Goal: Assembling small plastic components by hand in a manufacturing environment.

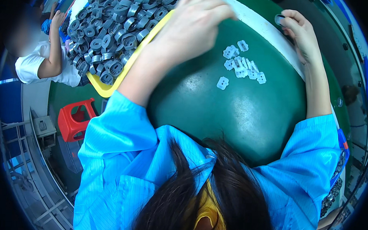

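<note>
My right hand (pixel 303 34) is raised over the far right of the green table (pixel 184 111). Between its thumb and fingertips it pinches a small dark, rounded part (pixel 279 19). My left hand (pixel 191 28) hovers near the right rim of the yellow bin (pixel 100 87); motion smears its fingers, and whether they hold anything does not show. A heap of grey oval plastic rings (pixel 107 41) fills that bin. Several small translucent white plastic pieces (pixel 241 68) lie loosely clustered on the table between my hands.
A white strip (pixel 260 26) crosses the table beyond the pieces. On the floor to the left stands a red plastic stool (pixel 75 119). Another person in a white shirt (pixel 44 63) is beyond the bin. A blue container (pixel 341 159) with dark parts sits at right.
</note>
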A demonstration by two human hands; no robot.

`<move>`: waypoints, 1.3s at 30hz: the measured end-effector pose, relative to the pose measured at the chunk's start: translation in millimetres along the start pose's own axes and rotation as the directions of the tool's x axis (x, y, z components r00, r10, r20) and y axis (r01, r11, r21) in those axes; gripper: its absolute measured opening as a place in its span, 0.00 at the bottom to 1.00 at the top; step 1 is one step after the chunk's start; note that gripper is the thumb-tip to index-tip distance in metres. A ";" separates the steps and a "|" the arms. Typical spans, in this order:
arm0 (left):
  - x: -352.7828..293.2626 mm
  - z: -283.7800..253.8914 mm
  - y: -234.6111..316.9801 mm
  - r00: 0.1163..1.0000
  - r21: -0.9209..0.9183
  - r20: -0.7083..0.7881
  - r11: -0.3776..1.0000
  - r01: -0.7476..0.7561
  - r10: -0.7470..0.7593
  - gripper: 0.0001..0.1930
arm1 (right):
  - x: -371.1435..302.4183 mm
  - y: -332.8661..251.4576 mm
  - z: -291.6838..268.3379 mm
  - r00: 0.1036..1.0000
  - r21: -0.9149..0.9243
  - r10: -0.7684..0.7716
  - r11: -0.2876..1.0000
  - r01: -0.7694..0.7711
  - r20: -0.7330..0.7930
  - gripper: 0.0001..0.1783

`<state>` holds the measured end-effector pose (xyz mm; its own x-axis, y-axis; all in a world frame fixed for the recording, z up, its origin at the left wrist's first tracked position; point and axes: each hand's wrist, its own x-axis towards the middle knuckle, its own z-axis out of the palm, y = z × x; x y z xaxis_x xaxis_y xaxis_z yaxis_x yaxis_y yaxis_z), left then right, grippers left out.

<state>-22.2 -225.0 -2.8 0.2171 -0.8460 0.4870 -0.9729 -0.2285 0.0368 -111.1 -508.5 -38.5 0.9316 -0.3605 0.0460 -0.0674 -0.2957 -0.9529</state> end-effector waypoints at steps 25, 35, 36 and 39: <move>11.1 45.9 1.5 1.000 -0.016 0.006 1.000 -0.016 0.016 0.17 | -34.6 -36.8 42.1 0.845 -0.320 -0.299 0.828 0.461 0.443 0.10; 20.9 48.0 14.3 0.957 -0.257 -0.206 0.955 0.148 -0.204 0.17 | -32.6 -40.0 52.8 0.991 -0.059 -0.119 0.991 0.123 0.067 0.11; 22.0 45.0 17.4 0.957 -0.260 -0.207 0.955 0.147 -0.203 0.17 | -31.4 -37.1 52.9 0.981 -0.125 -0.187 0.973 0.192 0.049 0.11; 22.8 36.2 24.7 0.932 -0.274 -0.331 0.960 0.054 -0.146 0.14 | -30.2 -34.7 53.2 0.984 -0.091 -0.175 0.980 0.177 0.034 0.10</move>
<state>-38.4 -267.5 -22.4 0.3183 -0.5956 0.7375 -0.9445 -0.1327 0.3005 -117.9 -440.3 -22.8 0.9407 -0.2730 0.2016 0.0665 -0.4343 -0.8983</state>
